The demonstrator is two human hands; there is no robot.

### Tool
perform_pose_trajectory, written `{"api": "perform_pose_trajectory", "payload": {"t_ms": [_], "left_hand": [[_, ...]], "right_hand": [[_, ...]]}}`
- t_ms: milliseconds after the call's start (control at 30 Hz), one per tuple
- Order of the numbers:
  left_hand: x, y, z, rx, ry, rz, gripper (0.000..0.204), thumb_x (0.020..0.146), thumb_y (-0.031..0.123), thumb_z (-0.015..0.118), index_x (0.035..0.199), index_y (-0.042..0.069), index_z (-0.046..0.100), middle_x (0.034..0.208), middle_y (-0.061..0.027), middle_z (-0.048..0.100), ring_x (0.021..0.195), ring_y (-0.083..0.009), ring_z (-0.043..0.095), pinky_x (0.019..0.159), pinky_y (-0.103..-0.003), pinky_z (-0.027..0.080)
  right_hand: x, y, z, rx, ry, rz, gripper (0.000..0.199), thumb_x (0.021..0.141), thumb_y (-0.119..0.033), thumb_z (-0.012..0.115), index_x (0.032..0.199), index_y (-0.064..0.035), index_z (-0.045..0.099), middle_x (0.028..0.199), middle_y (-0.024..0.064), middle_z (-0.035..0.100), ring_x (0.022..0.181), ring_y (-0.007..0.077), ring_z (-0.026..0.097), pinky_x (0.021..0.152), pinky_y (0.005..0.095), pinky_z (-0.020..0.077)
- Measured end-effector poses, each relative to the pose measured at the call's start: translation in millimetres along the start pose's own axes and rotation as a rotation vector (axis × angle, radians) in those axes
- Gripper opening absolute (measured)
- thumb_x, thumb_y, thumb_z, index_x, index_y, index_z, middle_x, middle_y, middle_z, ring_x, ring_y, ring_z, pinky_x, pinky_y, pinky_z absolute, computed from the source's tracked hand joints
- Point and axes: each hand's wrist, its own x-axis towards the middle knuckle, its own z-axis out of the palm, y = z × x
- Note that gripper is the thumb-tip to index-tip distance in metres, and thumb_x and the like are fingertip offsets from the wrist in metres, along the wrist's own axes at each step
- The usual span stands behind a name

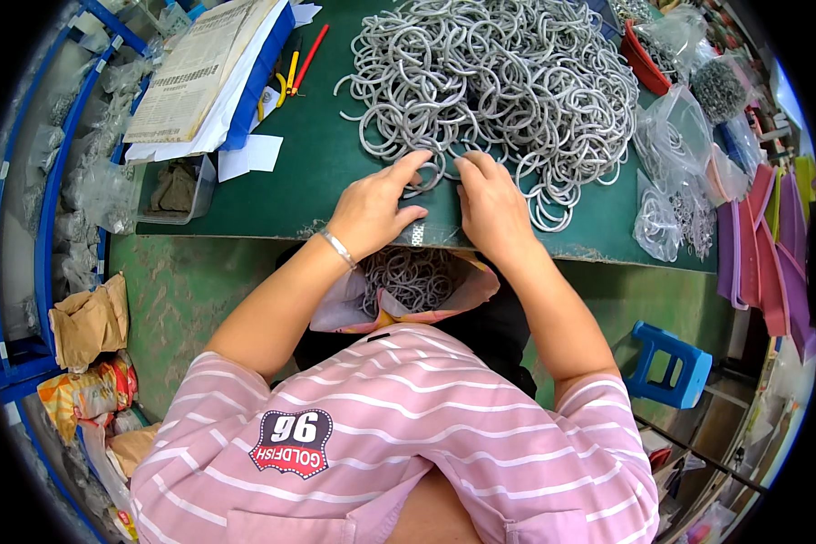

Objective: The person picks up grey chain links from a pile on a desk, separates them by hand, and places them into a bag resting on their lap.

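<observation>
A big heap of grey metal rings (517, 82) covers the far middle of the green table (308, 195). At its near edge, my left hand (372, 208) lies with thumb and forefinger apart, fingertips touching a loose ring (433, 179). Facing it, my right hand (496, 204) rests on the tabletop with bent fingers beside the same few rings. Part of its thumb is hard to make out. Below the table edge, between my forearms, an open bag (471, 288) holds more grey rings (410, 279). A small silvery perforated strip (417, 235) sits at the edge between my hands.
Papers (199, 68) lie on a blue bin at the left, near yellow-handled pliers (290, 72) and a red tool (314, 59). A clear plastic tub (199, 195) stands below. Plastic bags of parts (675, 136) crowd the right side. A blue stool (671, 367) is on the floor.
</observation>
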Motion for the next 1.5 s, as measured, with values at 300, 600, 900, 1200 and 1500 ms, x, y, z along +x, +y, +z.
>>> {"api": "perform_pose_trajectory", "payload": {"t_ms": [300, 600, 900, 1200, 1500], "left_hand": [[32, -25, -19, -0.485, 0.324, -0.051, 0.021, 0.086, 0.015, 0.066, 0.103, 0.002, 0.062, 0.069, 0.0025, 0.056, 0.062, -0.0067, 0.052, 0.055, -0.024, 0.044], [94, 86, -112, -0.013, 0.156, 0.231, 0.018, 0.086, 0.004, 0.056, 0.103, 0.001, 0.061, 0.066, -0.0009, 0.06, 0.059, -0.0055, 0.051, 0.054, -0.021, 0.04], [98, 11, -50, 0.383, 0.058, 0.028, 0.012, 0.083, 0.012, 0.063, 0.087, 0.003, 0.058, 0.071, -0.0144, 0.063, 0.063, -0.0243, 0.064, 0.061, -0.037, 0.049], [129, 80, -110, -0.312, 0.279, 0.101, 0.012, 0.085, 0.009, 0.064, 0.094, 0.003, 0.06, 0.066, 0.0031, 0.054, 0.057, -0.0032, 0.048, 0.05, -0.018, 0.036], [51, -30, -44, -0.337, 0.182, -0.516, 0.024, 0.086, 0.013, 0.061, 0.1, -0.003, 0.053, 0.068, -0.008, 0.065, 0.06, -0.0119, 0.06, 0.055, -0.027, 0.046]], "right_hand": [[2, 2, -42, 0.359, -0.353, 0.084, 0.007, 0.085, -0.004, 0.059, 0.085, 0.0005, 0.053, 0.077, 0.0096, 0.055, 0.077, 0.0243, 0.055, 0.07, 0.0348, 0.0451], [17, 16, -47, 0.62, -0.139, 0.456, 0.006, 0.085, -0.003, 0.054, 0.089, -0.0003, 0.052, 0.076, 0.0063, 0.057, 0.069, 0.0141, 0.055, 0.063, 0.0282, 0.0456], [39, 25, -52, 0.173, 0.188, 0.044, 0.018, 0.069, 0.01, 0.057, 0.081, 0.0, 0.051, 0.086, 0.0146, 0.055, 0.076, 0.0345, 0.056, 0.063, 0.0386, 0.0459], [76, 13, -20, -0.192, -0.032, 0.104, 0.017, 0.069, 0.002, 0.058, 0.084, -0.0017, 0.053, 0.085, 0.0172, 0.058, 0.078, 0.0365, 0.063, 0.065, 0.0423, 0.053], [76, 31, 1, -0.365, 0.147, -0.096, 0.007, 0.071, -0.004, 0.056, 0.077, -0.0033, 0.054, 0.079, 0.0108, 0.054, 0.074, 0.0281, 0.059, 0.061, 0.0376, 0.051]]}}
